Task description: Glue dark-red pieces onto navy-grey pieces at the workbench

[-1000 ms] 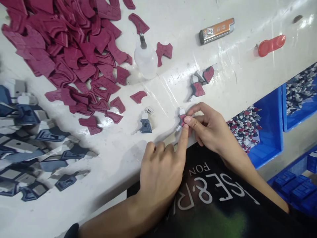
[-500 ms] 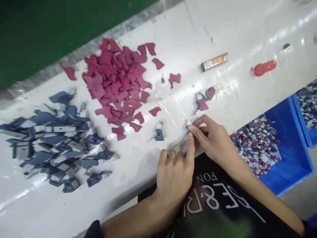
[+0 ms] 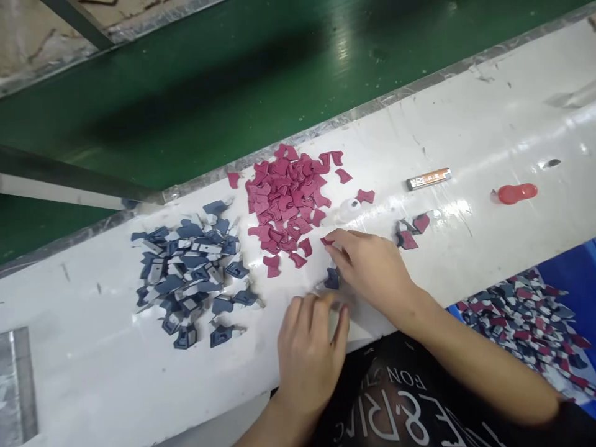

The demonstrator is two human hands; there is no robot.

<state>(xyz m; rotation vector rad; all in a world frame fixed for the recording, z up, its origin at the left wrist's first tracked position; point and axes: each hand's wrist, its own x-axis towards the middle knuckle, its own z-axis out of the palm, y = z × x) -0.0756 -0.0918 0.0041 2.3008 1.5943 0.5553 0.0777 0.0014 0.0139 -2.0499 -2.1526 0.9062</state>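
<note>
My right hand (image 3: 375,267) reaches over the table, thumb and forefinger closed on a small maroon plastic piece (image 3: 326,241) at the right of the maroon pile (image 3: 284,198). My left hand (image 3: 310,344) is low by the near table edge, its fingers bent and its thumb apart from them. No held thing shows in it, though its underside is hidden. Just beyond its fingertips lies a blue-grey part (image 3: 331,278) with a pale end. A small white bottle (image 3: 349,210) with a thin tip stands behind my right hand.
Left of the maroon pile is a heap of blue-grey and white parts (image 3: 190,273). Joined maroon-and-grey parts (image 3: 408,239) lie to the right. Farther along are an orange-labelled stick (image 3: 428,179) and a red object (image 3: 516,194). A blue bin (image 3: 572,273) of parts stands below the edge.
The view has shifted, showing more of the far side. My hands have parted; the right moved left to the maroon piece and no longer shows the grey-and-white part it held. The left hand's pointing finger has drawn back.
</note>
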